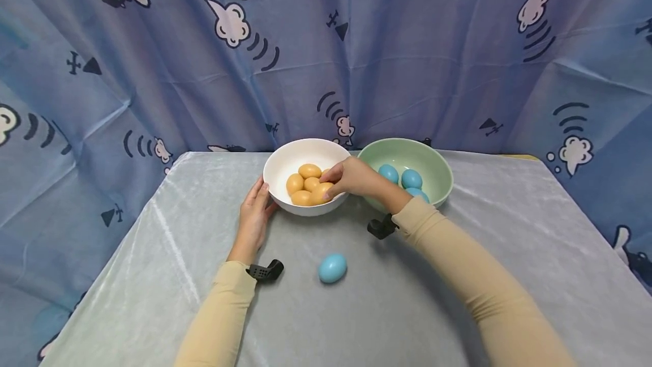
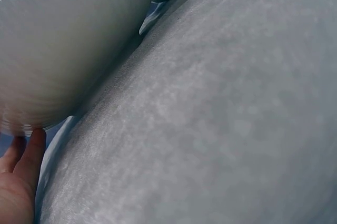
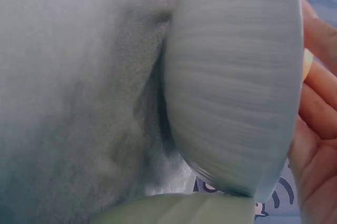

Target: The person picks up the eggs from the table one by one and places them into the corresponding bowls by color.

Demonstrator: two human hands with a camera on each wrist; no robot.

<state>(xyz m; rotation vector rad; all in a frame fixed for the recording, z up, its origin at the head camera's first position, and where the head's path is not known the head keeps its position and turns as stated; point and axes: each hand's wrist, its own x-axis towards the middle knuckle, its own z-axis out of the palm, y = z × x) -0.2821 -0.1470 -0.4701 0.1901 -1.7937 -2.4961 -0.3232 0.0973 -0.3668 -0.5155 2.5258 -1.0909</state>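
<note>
A white bowl (image 1: 285, 157) near the back of the table holds several yellow eggs (image 1: 309, 171). My left hand (image 1: 252, 217) rests against the bowl's left side, its fingers fairly straight; in the left wrist view, fingertips (image 2: 37, 137) touch the outer wall. Over the bowl's right rim reaches my right hand (image 1: 351, 178), pinching a yellow egg (image 1: 321, 194) between thumb and fingers among the others. The right wrist view shows that hand past the rim, with the egg mostly hidden. A blue egg (image 1: 333, 268) lies alone on the table in front of the bowls.
Beside the white bowl stands a green bowl (image 1: 438, 171) with several blue eggs (image 1: 411, 178), partly covered by the right forearm. A grey cloth (image 1: 153, 299) covers the table. Behind it hangs a blue patterned curtain (image 1: 305, 44).
</note>
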